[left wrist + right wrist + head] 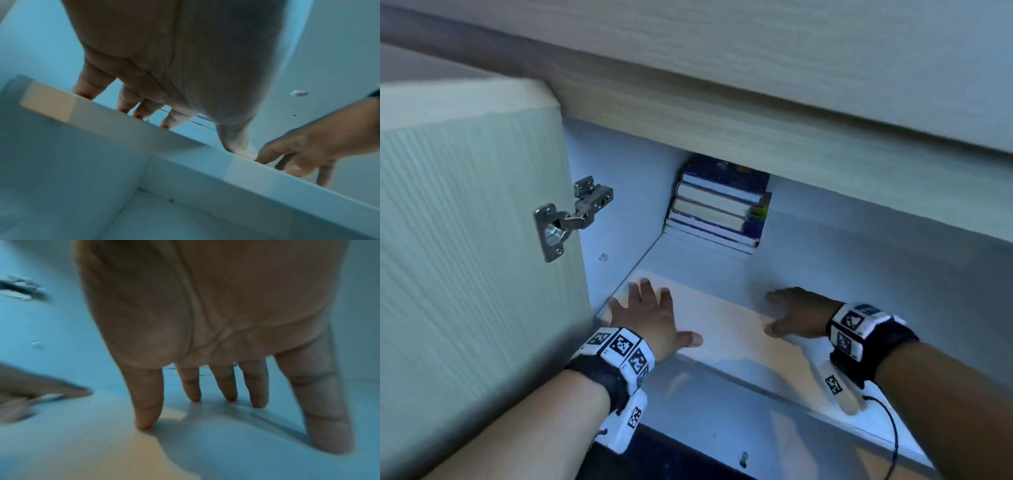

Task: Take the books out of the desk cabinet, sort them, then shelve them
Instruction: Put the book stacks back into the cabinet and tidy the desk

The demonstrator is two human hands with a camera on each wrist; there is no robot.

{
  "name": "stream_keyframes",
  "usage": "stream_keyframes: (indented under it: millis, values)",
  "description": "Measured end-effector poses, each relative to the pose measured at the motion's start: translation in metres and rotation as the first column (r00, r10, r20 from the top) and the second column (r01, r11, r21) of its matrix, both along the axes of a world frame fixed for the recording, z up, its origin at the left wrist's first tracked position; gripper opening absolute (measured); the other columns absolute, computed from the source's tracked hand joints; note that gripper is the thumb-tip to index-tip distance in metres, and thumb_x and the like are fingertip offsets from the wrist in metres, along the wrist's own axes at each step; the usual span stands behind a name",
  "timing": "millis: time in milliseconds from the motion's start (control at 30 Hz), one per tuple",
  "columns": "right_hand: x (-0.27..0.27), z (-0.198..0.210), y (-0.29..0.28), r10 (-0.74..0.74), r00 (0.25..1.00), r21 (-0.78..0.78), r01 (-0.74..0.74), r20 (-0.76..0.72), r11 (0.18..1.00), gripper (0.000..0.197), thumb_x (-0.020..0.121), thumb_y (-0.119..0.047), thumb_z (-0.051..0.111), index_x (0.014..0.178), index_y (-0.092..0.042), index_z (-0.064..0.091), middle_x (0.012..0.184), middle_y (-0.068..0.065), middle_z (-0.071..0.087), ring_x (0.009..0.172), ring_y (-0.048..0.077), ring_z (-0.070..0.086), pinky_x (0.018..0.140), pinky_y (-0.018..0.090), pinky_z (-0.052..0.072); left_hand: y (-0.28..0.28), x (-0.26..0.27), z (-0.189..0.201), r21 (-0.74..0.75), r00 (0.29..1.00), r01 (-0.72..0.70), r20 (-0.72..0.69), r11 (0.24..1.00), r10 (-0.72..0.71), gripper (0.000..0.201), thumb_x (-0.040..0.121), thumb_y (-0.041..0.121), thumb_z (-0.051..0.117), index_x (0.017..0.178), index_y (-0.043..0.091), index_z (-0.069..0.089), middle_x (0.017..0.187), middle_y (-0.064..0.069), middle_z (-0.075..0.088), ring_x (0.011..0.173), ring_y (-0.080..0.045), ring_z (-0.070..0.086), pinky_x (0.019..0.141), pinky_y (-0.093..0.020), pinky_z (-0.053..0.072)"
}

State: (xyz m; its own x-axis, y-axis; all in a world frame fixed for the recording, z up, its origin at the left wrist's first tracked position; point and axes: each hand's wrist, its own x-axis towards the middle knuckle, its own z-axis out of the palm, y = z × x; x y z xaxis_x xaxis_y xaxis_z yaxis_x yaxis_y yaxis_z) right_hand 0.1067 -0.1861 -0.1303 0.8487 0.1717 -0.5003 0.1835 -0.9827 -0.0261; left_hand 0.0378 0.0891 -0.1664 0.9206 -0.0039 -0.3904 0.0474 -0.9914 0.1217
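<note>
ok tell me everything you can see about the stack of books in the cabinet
The stack of books lies flat in the back left corner of the cabinet shelf, against the left wall. About five or six volumes, pale page edges facing out, covers dark blue to purple, one spine with rainbow colours. The pile looks slightly uneven. Neither hand touches it.

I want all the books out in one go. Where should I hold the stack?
Probably the bottom book of the stack, from the front and the free right side: it lies flat in the back left corner, so the left wall likely blocks that side.
</note>
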Motion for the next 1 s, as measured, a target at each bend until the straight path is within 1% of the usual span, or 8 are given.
stream_keyframes:
  millis: [133, 233, 300, 400, 600, 733, 867, 1000]
  values:
    - [-0.076, 0.001, -0.021, 0.055, 0.996, 0.050, -0.051, -0.074, 0.997, 0.079, 0.096, -0.057, 0.056, 0.162, -0.029, 0.023, 0.171, 0.007, 0.013, 0.156, 0.030, 0.017, 0.126, 0.042, 0.022, -0.004, -0.017, 0.014, 0.042, 0.997, 0.010, -0.072, 0.999, -0.007, 0.099, 0.089, 0.079, 0.034, 0.161, 0.024, -0.004, 0.168, -0.014, -0.018, 0.156, -0.036, -0.009, 0.122, -0.062, 0.010]
    - [-0.120, 0.046, -0.025, 0.033, 0.980, 0.191, 0.006, -0.197, 0.982, 0.052, 0.098, -0.051, 0.058, 0.143, -0.025, 0.057, 0.156, 0.005, 0.046, 0.137, 0.024, 0.047, 0.112, 0.032, 0.038, -0.019, -0.036, 0.067, 0.030, 0.958, 0.118, -0.267, 0.993, -0.106, 0.084, 0.089, 0.063, 0.049, 0.158, 0.022, 0.025, 0.163, -0.014, 0.022, 0.152, -0.033, 0.022, 0.118, -0.049, 0.028]
    - [-0.147, 0.088, -0.026, 0.011, 0.981, 0.315, 0.052, -0.195, 0.948, 0.039, 0.100, -0.048, 0.057, 0.122, -0.018, 0.071, 0.123, -0.002, 0.065, 0.105, 0.014, 0.058, 0.090, 0.026, 0.044, -0.032, -0.057, 0.110, -0.145, 0.908, 0.143, -0.374, 0.979, -0.189, 0.073, 0.080, 0.058, 0.045, 0.143, 0.022, 0.052, 0.126, 0.003, 0.054, 0.139, -0.027, 0.047, 0.109, -0.031, 0.039]
    - [-0.184, 0.162, -0.030, 0.038, 0.990, 0.420, 0.022, -0.134, 0.907, 0.034, 0.101, -0.048, 0.053, 0.109, -0.023, 0.074, 0.104, -0.007, 0.063, 0.093, 0.014, 0.058, 0.084, 0.030, 0.044, -0.060, -0.095, 0.182, -0.427, 0.849, 0.113, -0.427, 0.897, -0.311, 0.041, 0.084, 0.057, 0.045, 0.118, 0.039, 0.061, 0.099, 0.022, 0.058, 0.123, -0.016, 0.059, 0.098, -0.017, 0.033]
    - [-0.239, 0.327, -0.048, 0.064, 0.998, 0.583, -0.041, -0.020, 0.811, 0.046, 0.087, -0.063, 0.047, 0.125, -0.042, 0.061, 0.122, -0.014, 0.070, 0.104, 0.006, 0.067, 0.091, 0.029, 0.053, -0.092, -0.134, 0.348, -0.680, 0.856, 0.110, -0.307, 0.725, -0.417, 0.032, 0.086, 0.060, 0.060, 0.094, 0.030, 0.071, 0.096, -0.003, 0.075, 0.085, -0.011, 0.065, 0.080, -0.026, 0.046]
    - [-0.218, 0.403, -0.065, -0.140, 0.986, 0.692, 0.041, 0.088, 0.721, 0.043, 0.090, -0.054, 0.055, 0.124, -0.031, 0.068, 0.117, -0.012, 0.072, 0.095, 0.001, 0.067, 0.088, 0.031, 0.055, -0.093, -0.104, 0.437, -0.792, 0.987, -0.011, -0.106, 0.610, -0.120, 0.021, 0.086, 0.047, 0.066, 0.077, 0.029, 0.073, 0.079, -0.001, 0.076, 0.066, -0.009, 0.066, 0.065, -0.028, 0.052]
    - [-0.160, 0.416, -0.070, -0.372, 0.923, 0.704, 0.201, 0.096, 0.681, 0.060, 0.095, -0.043, 0.066, 0.149, -0.023, 0.049, 0.140, 0.003, 0.060, 0.120, 0.020, 0.063, 0.100, 0.035, 0.051, -0.059, -0.040, 0.449, -0.561, 0.900, -0.107, 0.295, 0.821, 0.319, 0.024, 0.089, 0.042, 0.065, 0.107, 0.027, 0.072, 0.109, -0.001, 0.068, 0.106, -0.023, 0.063, 0.093, -0.036, 0.051]
    - [-0.122, 0.395, -0.055, -0.499, 0.843, 0.736, 0.466, -0.201, 0.490, 0.097, 0.079, -0.063, 0.070, 0.157, -0.017, 0.035, 0.147, 0.010, 0.057, 0.131, 0.027, 0.058, 0.110, 0.047, 0.046, -0.036, -0.009, 0.434, -0.546, 0.905, -0.331, 0.048, 0.769, 0.423, 0.062, 0.092, 0.039, 0.068, 0.142, 0.006, 0.052, 0.142, -0.020, 0.057, 0.130, -0.038, 0.054, 0.105, -0.041, 0.046]
